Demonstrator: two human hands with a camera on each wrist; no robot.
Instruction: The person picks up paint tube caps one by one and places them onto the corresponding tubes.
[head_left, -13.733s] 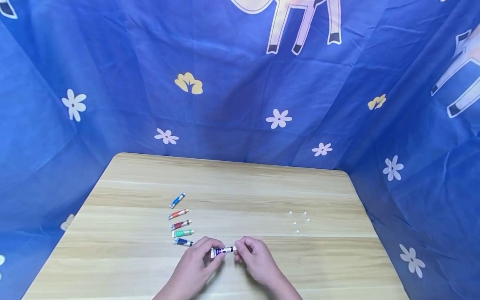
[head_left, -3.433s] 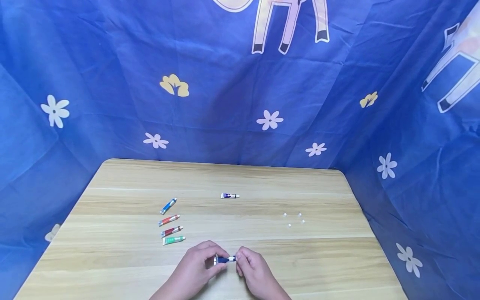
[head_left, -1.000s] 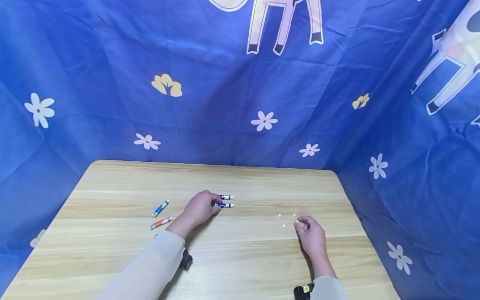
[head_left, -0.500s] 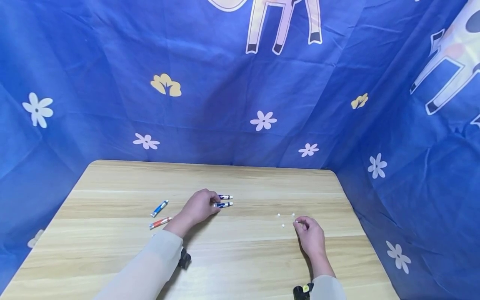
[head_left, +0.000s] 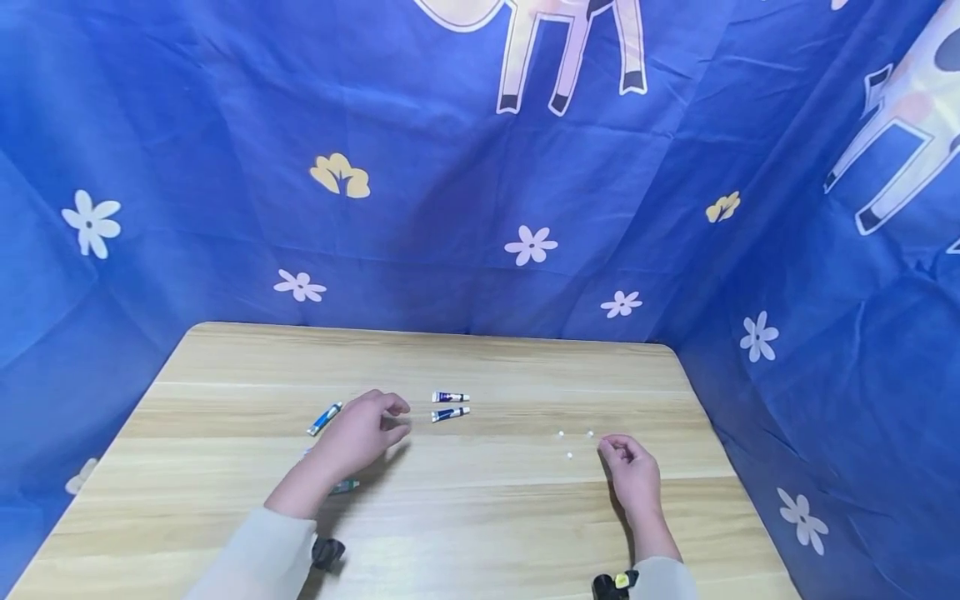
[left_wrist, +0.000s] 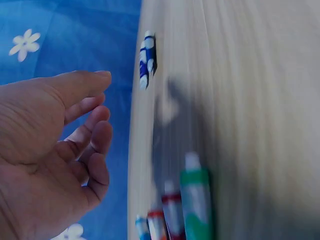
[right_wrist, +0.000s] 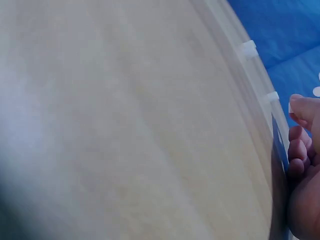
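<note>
My left hand is over the left part of the table, thumb and fingers apart, holding nothing. To its right lie two small paint tubes, a purple tube and a dark blue tube, side by side. In the left wrist view a green tube, a dark red tube, an orange tube and a light blue tube lie in a row below the hand. My right hand pinches a small white cap between thumb and fingertip, mostly hidden by them.
Three loose white caps lie just left of my right hand. The wooden table has blue patterned cloth behind it and at its sides. My left forearm covers part of the tube row in the head view.
My left hand has let go of the dark blue tube, leaving it beside the purple one, and moved left towards the tube row. My right hand has shifted slightly right, away from the loose caps.
</note>
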